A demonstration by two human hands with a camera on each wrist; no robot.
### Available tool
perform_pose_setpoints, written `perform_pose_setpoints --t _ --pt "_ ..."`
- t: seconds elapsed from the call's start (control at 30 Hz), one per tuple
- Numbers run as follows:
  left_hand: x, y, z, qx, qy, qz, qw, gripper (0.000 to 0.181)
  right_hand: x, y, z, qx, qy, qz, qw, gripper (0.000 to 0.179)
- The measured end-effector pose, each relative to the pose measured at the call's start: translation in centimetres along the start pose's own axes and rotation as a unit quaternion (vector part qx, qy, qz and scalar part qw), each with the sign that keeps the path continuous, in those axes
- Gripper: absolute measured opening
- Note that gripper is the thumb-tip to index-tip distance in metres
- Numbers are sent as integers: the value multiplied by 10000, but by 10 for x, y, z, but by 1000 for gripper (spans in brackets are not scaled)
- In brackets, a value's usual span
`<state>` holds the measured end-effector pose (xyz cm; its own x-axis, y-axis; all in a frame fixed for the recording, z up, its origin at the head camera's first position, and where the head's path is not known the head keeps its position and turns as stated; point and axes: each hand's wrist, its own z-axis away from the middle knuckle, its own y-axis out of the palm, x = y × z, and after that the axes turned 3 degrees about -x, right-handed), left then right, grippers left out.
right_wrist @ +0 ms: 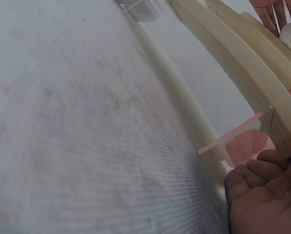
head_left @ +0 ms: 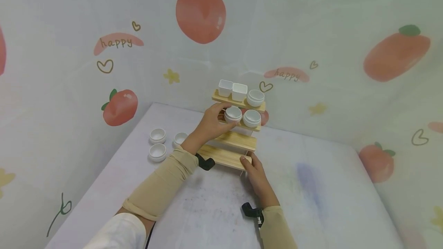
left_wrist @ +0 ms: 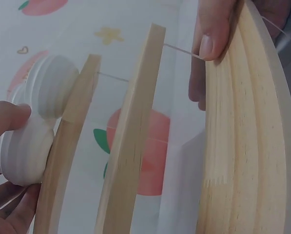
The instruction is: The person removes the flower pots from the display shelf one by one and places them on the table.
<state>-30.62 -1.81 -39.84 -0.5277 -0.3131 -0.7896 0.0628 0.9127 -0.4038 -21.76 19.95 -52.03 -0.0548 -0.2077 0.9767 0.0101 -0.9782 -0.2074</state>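
A stepped wooden rack [head_left: 238, 140] with clear side supports stands on the table. My left hand [head_left: 212, 123] holds a white round bowl [head_left: 233, 113] at the second shelf from the top, thumb and fingers on opposite sides. In the left wrist view this bowl [left_wrist: 24, 148] meets the shelf edge, close beside another round bowl [left_wrist: 52, 85]. At the bottom shelf's right end, my right hand [head_left: 258, 175] grips the board, its thumb on top; the right wrist view shows curled fingers [right_wrist: 262, 178] under the board.
On the top shelf sit two square white cups [head_left: 239, 92] and a round bowl [head_left: 255, 98]. Several more round bowls [head_left: 157, 152] stand on the table [head_left: 207, 210] left of the rack. A fruit-patterned cloth [head_left: 235, 57] hangs behind.
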Motion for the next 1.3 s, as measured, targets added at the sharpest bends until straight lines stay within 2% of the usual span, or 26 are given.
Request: perform_pose_setpoints --t 0.47,0.93,1.3 --pt "0 0 2 -148 39 -24 9999 61 0 -1 1 79 1 -98 9999 61" --pt "-3 -5 6 -320 242 3 9992 57 -1 0 1 68 -39 -29 10000 64" --pt "-2 -13 11 -388 104 -32 9992 62 -2 0 1 15 6 -89 10000 64"
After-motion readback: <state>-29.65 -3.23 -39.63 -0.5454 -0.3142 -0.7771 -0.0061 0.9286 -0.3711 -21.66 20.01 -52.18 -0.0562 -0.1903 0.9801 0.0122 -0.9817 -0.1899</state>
